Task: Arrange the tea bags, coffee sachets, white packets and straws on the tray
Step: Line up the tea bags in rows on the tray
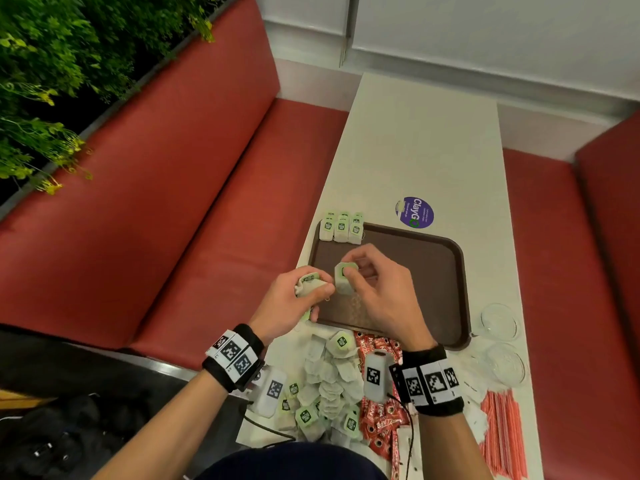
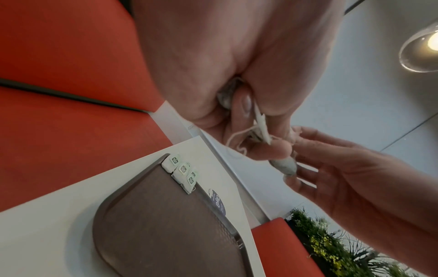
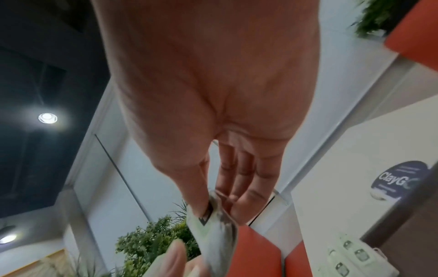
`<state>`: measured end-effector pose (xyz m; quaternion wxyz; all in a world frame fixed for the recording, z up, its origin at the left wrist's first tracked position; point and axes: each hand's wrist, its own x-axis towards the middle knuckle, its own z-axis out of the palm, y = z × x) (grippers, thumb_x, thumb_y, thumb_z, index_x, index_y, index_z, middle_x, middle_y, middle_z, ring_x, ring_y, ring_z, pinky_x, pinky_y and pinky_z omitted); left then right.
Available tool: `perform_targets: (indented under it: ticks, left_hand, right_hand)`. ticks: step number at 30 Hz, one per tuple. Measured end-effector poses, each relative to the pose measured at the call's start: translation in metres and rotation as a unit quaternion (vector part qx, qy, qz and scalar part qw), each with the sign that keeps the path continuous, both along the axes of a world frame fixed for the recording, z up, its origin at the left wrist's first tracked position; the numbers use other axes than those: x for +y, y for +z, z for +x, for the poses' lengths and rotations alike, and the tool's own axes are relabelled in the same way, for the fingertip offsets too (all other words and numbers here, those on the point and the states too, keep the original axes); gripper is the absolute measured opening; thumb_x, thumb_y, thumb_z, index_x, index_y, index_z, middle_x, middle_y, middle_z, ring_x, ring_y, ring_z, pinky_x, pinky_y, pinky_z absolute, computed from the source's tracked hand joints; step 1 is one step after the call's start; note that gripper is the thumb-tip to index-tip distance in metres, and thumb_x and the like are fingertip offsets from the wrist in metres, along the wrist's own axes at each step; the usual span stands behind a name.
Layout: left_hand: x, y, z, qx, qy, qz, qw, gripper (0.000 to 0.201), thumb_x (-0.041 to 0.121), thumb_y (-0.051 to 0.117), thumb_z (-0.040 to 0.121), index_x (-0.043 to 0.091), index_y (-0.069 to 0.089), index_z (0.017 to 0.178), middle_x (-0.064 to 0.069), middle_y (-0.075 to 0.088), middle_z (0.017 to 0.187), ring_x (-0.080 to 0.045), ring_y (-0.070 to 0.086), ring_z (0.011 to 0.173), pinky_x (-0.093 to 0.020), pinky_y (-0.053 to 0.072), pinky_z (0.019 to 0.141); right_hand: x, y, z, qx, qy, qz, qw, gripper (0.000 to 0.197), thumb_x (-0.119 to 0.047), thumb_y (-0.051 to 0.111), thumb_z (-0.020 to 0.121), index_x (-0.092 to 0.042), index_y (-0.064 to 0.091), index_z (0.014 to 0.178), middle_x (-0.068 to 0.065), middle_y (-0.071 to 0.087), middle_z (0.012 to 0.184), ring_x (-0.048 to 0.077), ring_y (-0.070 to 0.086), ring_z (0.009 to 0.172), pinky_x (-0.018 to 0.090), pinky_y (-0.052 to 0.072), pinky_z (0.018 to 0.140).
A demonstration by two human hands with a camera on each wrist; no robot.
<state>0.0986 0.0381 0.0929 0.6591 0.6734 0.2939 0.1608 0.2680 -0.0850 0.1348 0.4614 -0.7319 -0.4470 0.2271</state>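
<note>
Both forearms reaching up from the bottom of the head view, black wristbands with black-and-white square markers on each wrist. Left hand (image 1: 289, 299) at centre frame, over the near left edge of the brown rectangular plastic tray (image 1: 446, 271), fingers curled round a crumpled bunch of white paper tea bags with pale green tags (image 1: 310, 284); in the left wrist view a string and paper edges sticking out between the clenched fingers (image 2: 244, 105). Right hand (image 1: 381, 289) just to the right, above the tray's middle, thumb and forefinger pinching a single white tea bag with a green tag (image 1: 344, 277), upright, tag on top; remaining fingers loosely bent, spread apart behind it. Thumbs of both hands nearly meeting at that bag. Three rows of neatly laid white tea bags (image 1: 341, 226) at the tray's far left corner, overlapping its rim. A loose heap of more white tea bags (image 1: 329, 382) on the white bench (image 1: 415, 140) below the tray, lower centre; red coffee sachets (image 1: 377, 420) just right of the heap, partly under the right wrist; red-and-white striped straws (image 1: 502, 434) in a bundle at lower right; white packets (image 1: 481, 389) scattered beside them, too washed out for detail. Round purple sticker (image 1: 415, 212) on the bench just beyond the tray.
</note>
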Motion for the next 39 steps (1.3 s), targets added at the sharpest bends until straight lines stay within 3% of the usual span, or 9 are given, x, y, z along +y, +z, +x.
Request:
perform_targets:
  ticks: [3,7,16,19,25,28,31,35,39]
  left_hand:
    - [0.002,0.000,0.006,0.009,-0.026,0.026,0.999,0.008,0.034,0.076,0.101,0.029,0.073,0.106,-0.023,0.071,0.078,-0.024,0.061,0.056,-0.034,0.047,0.063]
    - [0.007,-0.003,0.014,0.012,0.009,0.048,0.999,0.010,0.030,0.073,0.104,0.030,0.071,0.094,-0.013,0.067,0.062,-0.020,0.057,0.052,-0.030,0.043,0.059]
    - [0.027,-0.028,0.017,0.045,0.110,0.014,0.993,0.010,0.031,0.073,0.103,0.021,0.074,0.101,-0.008,0.075,0.084,-0.025,0.064,0.055,-0.035,0.051,0.067]
    - [0.034,-0.032,0.012,0.061,0.139,-0.009,0.988,0.011,0.030,0.071,0.105,0.022,0.074,0.099,-0.007,0.075,0.085,-0.024,0.064,0.056,-0.031,0.044,0.059]
    - [0.046,-0.031,-0.004,0.085,0.163,-0.036,0.982,0.014,0.034,0.071,0.104,0.022,0.074,0.099,-0.004,0.071,0.078,-0.021,0.062,0.055,-0.039,0.043,0.055]
    - [0.052,-0.029,-0.007,0.083,0.173,-0.037,0.981,0.012,0.034,0.071,0.104,0.024,0.074,0.098,-0.012,0.074,0.092,-0.022,0.064,0.058,-0.036,0.046,0.053]
    - [0.055,-0.027,-0.008,0.081,0.177,-0.037,0.980,0.012,0.034,0.071,0.104,0.024,0.074,0.099,-0.014,0.074,0.095,-0.022,0.064,0.059,-0.035,0.046,0.052]
    - [0.056,-0.025,-0.008,0.080,0.176,-0.043,0.980,0.012,0.035,0.071,0.104,0.024,0.074,0.101,-0.012,0.075,0.095,-0.021,0.065,0.060,-0.034,0.046,0.052]
    - [0.055,-0.022,-0.006,0.065,0.161,-0.058,0.983,0.010,0.029,0.068,0.106,0.022,0.075,0.108,-0.014,0.075,0.100,-0.022,0.064,0.061,-0.032,0.045,0.051]
  right_hand:
    - [0.009,-0.002,0.001,0.006,0.022,0.001,1.000,0.013,-0.017,0.074,0.102,-0.029,0.073,0.107,-0.015,0.077,0.099,0.010,0.072,0.093,0.020,0.056,0.080]
    - [0.011,-0.013,-0.001,0.099,-0.041,0.026,0.994,0.025,-0.023,0.083,0.096,-0.028,0.067,0.114,-0.008,0.078,0.103,0.011,0.075,0.099,0.024,0.060,0.086]
    - [0.047,-0.085,0.007,0.163,-0.174,0.011,0.971,0.014,-0.021,0.085,0.094,-0.025,0.072,0.099,-0.008,0.081,0.094,0.007,0.077,0.092,0.017,0.055,0.084]
    - [0.080,-0.120,0.024,0.151,-0.233,-0.022,0.960,0.013,-0.021,0.084,0.094,-0.027,0.074,0.100,-0.011,0.081,0.092,0.000,0.075,0.087,0.017,0.053,0.084]
    - [0.147,-0.168,0.047,0.116,-0.261,-0.088,0.954,0.012,-0.016,0.080,0.095,-0.026,0.074,0.097,-0.011,0.077,0.088,0.008,0.074,0.085,0.041,0.060,0.099]
    - [0.165,-0.181,0.051,0.092,-0.255,-0.118,0.955,0.009,-0.014,0.078,0.096,-0.022,0.073,0.098,-0.003,0.077,0.093,0.017,0.072,0.093,0.029,0.050,0.106]
    - [0.176,-0.194,0.051,0.081,-0.258,-0.147,0.952,0.014,-0.014,0.078,0.096,-0.026,0.071,0.094,-0.005,0.076,0.091,0.027,0.072,0.106,0.032,0.050,0.104]
    - [0.179,-0.196,0.048,0.074,-0.263,-0.161,0.949,0.007,-0.012,0.077,0.097,-0.017,0.075,0.100,-0.003,0.072,0.089,0.022,0.073,0.099,0.028,0.050,0.098]
    - [0.178,-0.191,0.045,0.070,-0.280,-0.163,0.943,0.005,-0.009,0.076,0.097,-0.013,0.075,0.100,-0.004,0.070,0.085,0.019,0.072,0.089,0.034,0.059,0.098]
